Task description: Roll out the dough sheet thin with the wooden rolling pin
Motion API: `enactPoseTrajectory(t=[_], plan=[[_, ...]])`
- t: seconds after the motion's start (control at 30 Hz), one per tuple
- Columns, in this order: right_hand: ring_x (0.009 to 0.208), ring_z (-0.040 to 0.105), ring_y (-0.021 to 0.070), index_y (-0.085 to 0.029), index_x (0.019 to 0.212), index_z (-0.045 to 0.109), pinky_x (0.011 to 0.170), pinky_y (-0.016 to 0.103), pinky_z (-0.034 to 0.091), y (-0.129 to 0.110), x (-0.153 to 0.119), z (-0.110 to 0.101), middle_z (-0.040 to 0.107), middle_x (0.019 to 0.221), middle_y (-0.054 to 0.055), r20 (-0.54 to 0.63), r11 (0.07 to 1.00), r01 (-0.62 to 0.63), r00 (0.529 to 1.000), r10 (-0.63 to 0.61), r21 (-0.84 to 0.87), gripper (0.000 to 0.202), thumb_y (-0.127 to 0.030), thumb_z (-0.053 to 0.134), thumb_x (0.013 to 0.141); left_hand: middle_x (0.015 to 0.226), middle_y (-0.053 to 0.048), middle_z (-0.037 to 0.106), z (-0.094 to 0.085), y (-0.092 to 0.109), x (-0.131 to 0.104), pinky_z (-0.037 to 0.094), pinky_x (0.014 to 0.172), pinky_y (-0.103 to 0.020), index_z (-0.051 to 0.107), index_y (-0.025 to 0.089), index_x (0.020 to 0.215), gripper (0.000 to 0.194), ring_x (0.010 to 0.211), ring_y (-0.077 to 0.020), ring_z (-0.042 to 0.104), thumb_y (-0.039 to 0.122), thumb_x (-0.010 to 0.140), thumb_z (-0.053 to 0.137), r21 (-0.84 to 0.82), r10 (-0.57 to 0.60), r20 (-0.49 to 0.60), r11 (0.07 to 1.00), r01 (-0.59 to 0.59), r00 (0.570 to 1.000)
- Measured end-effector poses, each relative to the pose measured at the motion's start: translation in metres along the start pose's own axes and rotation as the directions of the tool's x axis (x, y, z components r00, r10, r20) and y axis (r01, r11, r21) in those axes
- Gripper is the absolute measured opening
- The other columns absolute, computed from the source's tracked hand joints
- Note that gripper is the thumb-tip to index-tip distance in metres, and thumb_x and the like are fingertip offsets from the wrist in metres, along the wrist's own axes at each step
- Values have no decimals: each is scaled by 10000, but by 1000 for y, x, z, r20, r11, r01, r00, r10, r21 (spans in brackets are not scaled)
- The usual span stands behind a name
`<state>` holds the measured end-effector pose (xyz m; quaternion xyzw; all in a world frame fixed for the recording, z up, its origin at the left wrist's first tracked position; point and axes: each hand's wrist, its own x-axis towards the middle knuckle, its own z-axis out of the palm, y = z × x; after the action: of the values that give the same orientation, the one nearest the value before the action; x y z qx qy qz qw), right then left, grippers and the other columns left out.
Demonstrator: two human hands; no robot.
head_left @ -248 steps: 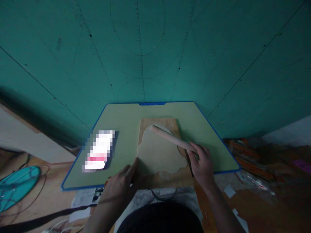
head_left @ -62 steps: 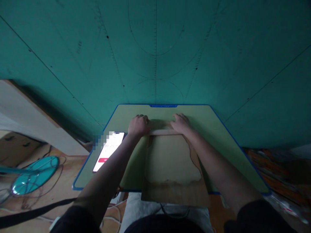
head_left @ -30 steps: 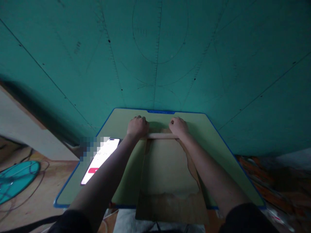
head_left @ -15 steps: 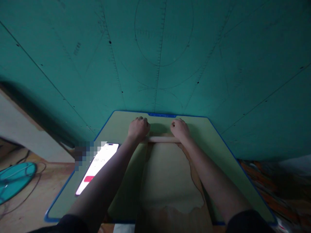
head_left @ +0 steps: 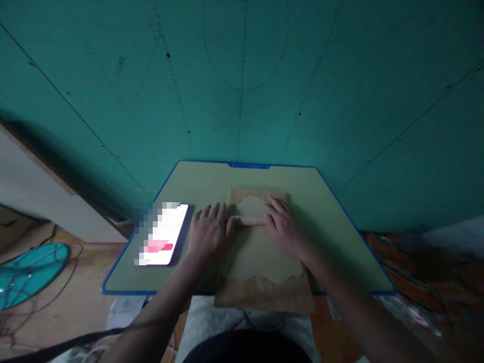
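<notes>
Dough sheet (head_left: 260,253) on board (head_left: 266,296), between left hand (head_left: 210,232) and right hand (head_left: 283,226); flattened, fingers outstretched, over ends of rolling pin (head_left: 250,220).

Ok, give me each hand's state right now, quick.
Left hand: open, laid over the left end of the rolling pin.
Right hand: open, laid over its right end.

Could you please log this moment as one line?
left hand: on rolling pin; right hand: on rolling pin; dough sheet: under rolling pin, on wooden board; smartphone: beside left hand
</notes>
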<state>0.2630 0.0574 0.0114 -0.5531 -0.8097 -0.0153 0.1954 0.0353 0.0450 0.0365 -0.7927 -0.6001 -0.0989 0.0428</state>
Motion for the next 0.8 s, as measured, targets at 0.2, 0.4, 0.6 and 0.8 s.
enactPoseTrajectory(t=[0.2,0.4,0.6,0.8], plan=[[1405,470,294,-168,1530,439,1138,532,441,-24,-72,-13,566,1478,151,-32,997,34,999,-31,74,534,-268,405,1006,1444,-213,575,3,3,-71,431,1096,-583,534,115,1414,517,1356,-388,513,395,1007,383,-40,126,-145,990,-133,981],[1443,434,294,-181,1595,322,1149,551,436,-36,-101,-21,517,1528,140,-62,997,58,997,-55,41,632,-219,415,972,1358,-185,637,-8,-5,-89,475,1053,-584,604,173,1322,439,1271,-379,572,410,1005,415,-28,212,-200,975,-222,957],[1375,522,283,-148,1479,521,1127,540,463,-22,-74,-28,600,1442,163,-7,991,100,995,-100,92,508,-210,391,992,1386,-201,601,-10,-15,-17,522,982,-477,675,154,1218,396,1229,-335,601,347,1035,381,-71,9,-44,997,-12,999],[1307,575,258,-193,1308,674,1110,455,458,-25,-26,-47,643,1396,121,65,995,44,997,-49,84,407,-269,405,1013,1490,-166,546,7,-11,-11,420,1118,-487,608,168,1373,470,1428,-333,449,297,1041,303,-6,24,7,1000,-24,1000]])
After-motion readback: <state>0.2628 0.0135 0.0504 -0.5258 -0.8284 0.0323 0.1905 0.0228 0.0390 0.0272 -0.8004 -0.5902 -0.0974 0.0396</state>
